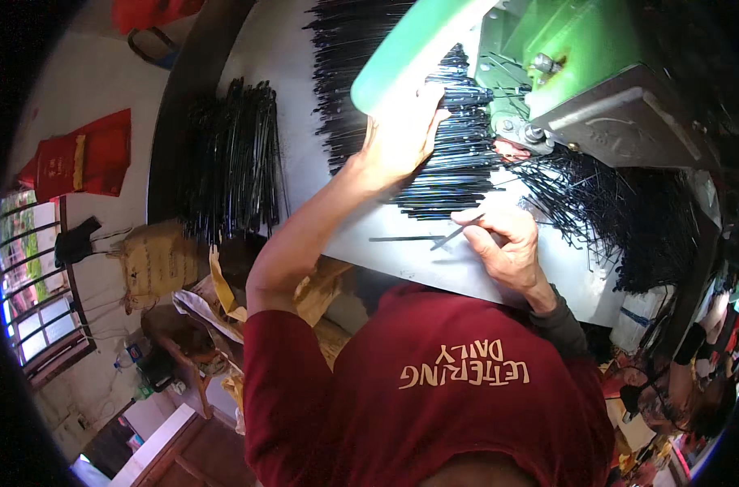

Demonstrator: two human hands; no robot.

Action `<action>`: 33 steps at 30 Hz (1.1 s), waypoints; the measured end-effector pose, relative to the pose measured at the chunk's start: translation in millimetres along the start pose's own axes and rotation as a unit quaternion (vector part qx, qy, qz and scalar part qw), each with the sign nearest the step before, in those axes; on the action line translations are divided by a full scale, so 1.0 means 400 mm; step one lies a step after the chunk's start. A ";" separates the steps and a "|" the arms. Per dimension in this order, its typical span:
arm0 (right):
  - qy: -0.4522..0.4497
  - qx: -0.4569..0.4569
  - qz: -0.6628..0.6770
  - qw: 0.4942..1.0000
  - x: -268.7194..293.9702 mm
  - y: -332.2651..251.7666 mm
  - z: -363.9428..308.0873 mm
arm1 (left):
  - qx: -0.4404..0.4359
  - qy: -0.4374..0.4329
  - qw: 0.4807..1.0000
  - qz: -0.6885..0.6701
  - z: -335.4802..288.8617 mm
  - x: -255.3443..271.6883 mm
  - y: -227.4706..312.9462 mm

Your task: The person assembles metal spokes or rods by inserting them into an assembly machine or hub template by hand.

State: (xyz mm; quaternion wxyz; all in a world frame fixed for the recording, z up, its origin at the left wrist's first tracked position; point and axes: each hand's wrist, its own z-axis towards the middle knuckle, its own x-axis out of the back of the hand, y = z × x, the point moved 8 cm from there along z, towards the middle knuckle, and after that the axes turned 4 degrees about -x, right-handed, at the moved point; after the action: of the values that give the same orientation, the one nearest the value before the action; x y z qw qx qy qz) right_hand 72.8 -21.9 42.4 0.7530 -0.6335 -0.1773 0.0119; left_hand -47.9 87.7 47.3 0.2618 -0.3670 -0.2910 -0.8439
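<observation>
My left hand (398, 142) lies at the left side of a stacked row of thin black rods (447, 166), its fingers stretched forward beside a green machine cover (410, 53). Bright lamp glare washes out part of those fingers. Just below the near end of the row, my right hand (507, 242) is closed in a pinch on a thin dark rod (448, 236), which slants down to the left. Another single rod (402, 239) lies flat on the pale tabletop (467, 272), close to the pinched one.
A green machine (581, 57) with a metal clamp (522, 134) stands at the far right. Loose black rods (581, 203) heap below it. More rods (353, 81) are laid behind my left hand, and a bundle (235, 158) sits at the left table edge.
</observation>
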 end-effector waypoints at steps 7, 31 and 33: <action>0.120 -0.162 0.222 0.954 0.082 0.135 -0.136 | 0.002 0.029 0.995 -0.097 -0.006 -0.020 -0.025; 0.140 -0.070 -0.215 0.964 0.124 0.059 -0.045 | -0.141 0.134 0.977 -0.084 0.031 0.044 0.038; 0.152 -0.115 -0.154 0.969 0.132 0.102 -0.051 | -0.142 0.117 0.977 -0.105 0.017 0.023 0.075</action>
State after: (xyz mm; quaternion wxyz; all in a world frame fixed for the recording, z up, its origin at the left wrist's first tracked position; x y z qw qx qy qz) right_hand 136.3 -20.3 13.9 0.6857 -0.6755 -0.1561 -0.2217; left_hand -30.4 69.4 67.2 0.1496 -0.2665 -0.1721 -0.9365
